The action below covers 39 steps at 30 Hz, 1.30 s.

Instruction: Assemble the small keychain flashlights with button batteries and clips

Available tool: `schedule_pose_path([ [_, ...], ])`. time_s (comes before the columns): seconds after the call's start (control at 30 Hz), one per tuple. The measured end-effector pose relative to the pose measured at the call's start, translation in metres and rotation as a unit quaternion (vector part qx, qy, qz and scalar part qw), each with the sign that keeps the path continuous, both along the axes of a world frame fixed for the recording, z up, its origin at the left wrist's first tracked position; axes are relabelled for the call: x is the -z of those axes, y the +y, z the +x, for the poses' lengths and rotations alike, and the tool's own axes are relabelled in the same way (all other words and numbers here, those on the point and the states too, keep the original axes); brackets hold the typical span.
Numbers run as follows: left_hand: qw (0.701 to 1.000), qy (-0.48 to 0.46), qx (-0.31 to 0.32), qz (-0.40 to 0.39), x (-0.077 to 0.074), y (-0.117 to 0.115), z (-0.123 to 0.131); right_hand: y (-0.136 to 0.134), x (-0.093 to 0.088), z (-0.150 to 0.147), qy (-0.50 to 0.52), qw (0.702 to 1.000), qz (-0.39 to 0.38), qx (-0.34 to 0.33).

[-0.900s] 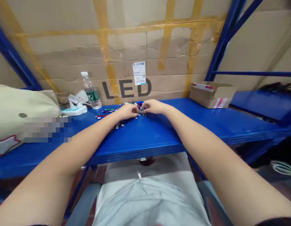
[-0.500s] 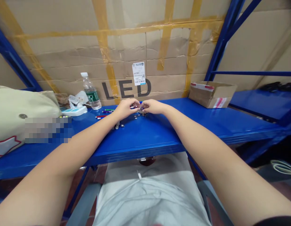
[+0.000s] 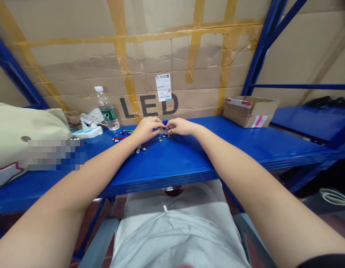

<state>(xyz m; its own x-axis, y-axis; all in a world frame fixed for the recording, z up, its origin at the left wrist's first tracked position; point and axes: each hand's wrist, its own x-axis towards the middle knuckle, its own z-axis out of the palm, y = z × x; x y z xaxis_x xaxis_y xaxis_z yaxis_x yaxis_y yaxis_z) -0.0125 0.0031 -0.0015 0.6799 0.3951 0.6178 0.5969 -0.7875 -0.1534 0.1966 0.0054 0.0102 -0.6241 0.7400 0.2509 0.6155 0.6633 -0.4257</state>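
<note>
1. A small heap of round, flat, coin-like pieces is seen on the blue tabletop, between and just below the two hands. The pieces are dull silver to brownish, some overlapping; a few paler ones are scattered toward the near left. Markings are too small to be read.
2. Slim pen-like sticks are laid left of the heap, partly covered by the left hand; red, green and purple barrels can be made out. A bright blue item is seen behind the fingers.
3. Small, shiny silvery parts are placed nearer the table's front edge, beside the left wrist.
4. The left hand is arched, palm down, its fingers curled toward the heap; whether anything is gripped cannot be told.
5. The right hand is held with fingertips drawn close together at the heap; whether a piece is pinched there cannot be told.
</note>
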Motion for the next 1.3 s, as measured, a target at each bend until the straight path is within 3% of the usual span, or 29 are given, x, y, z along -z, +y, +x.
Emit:
schedule_pose_path([
  [0.17,0.999,0.003,-0.014,-0.043,-0.010,-0.002,-0.005,0.000,-0.001,0.001,0.002,1.000,0.002,0.008],
  [0.3,0.980,-0.044,-0.156,-0.119,-0.021,-0.003,-0.024,0.002,0.000,0.003,0.004,1.000,0.008,0.019],
  [0.37,0.963,-0.023,-0.220,-0.154,-0.022,0.000,-0.040,0.003,0.001,0.003,-0.001,1.000,0.014,0.024],
  [0.47,0.949,0.050,-0.256,-0.177,-0.021,0.005,-0.061,0.004,0.002,0.004,-0.004,1.000,0.018,0.025],
  [0.6,0.933,0.071,-0.289,-0.200,-0.020,0.008,-0.071,0.003,0.001,0.004,-0.016,0.999,0.018,0.030],
  [0.7,0.931,0.090,-0.272,-0.224,-0.021,0.011,-0.072,0.001,0.000,0.003,-0.019,0.999,0.017,0.031],
  [0.83,0.940,0.117,-0.201,-0.249,-0.018,0.019,-0.076,0.000,-0.001,0.002,-0.015,0.999,0.009,0.031],
  [0.97,0.957,0.067,-0.168,-0.227,-0.017,0.018,-0.072,0.002,0.001,0.002,-0.010,1.000,0.022,0.014],
  [1.3,0.938,-0.141,-0.087,-0.305,-0.010,-0.010,-0.003,0.005,0.005,-0.003,-0.008,0.999,0.029,-0.024],
])
